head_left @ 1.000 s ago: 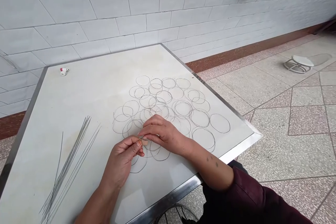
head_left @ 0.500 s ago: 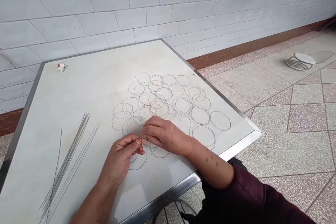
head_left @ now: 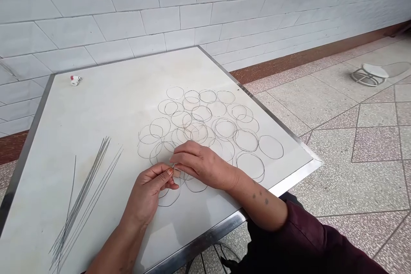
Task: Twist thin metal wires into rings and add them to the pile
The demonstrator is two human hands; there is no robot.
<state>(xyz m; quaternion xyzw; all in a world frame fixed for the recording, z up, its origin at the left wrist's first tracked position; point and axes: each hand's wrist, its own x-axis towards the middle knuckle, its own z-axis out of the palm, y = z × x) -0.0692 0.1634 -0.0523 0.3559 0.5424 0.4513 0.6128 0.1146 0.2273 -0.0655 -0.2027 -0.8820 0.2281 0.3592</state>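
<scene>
Near the back left corner of the white bench point(head_left: 105, 94) sits a small red-and-white object point(head_left: 75, 80), well apart from everything else on the top. Along the left side, a sheaf of straight wires point(head_left: 81, 197) lies slanted, its lower ends running out of view at the bottom of the frame and its upper tips pointing toward the back of the bench. A few strands fan away from the main bunch.

The left hand point(head_left: 146, 192) comes in from the front edge, between the sheaf and the rings. Its thumb and forefinger are pinched closed on a thin wire end point(head_left: 174, 167). The right hand point(head_left: 202, 165) lies almost flat and curled just beside it, its fingertips point(head_left: 180, 158) at the same wire, though whether they grip it is hard to tell. Both hands rest over the lower part of the wire rings point(head_left: 224, 128), which spread across the middle of the bench, many overlapping and some passing under the hands.

The rightmost ring point(head_left: 271, 147) lies near the bench's right steel rim point(head_left: 279, 124). A dark red sleeve point(head_left: 305, 235) covers the right arm past the front edge. Beyond the rim, on the tiled floor point(head_left: 324, 188), stands a small white stool point(head_left: 369, 76), well away from the bench.
</scene>
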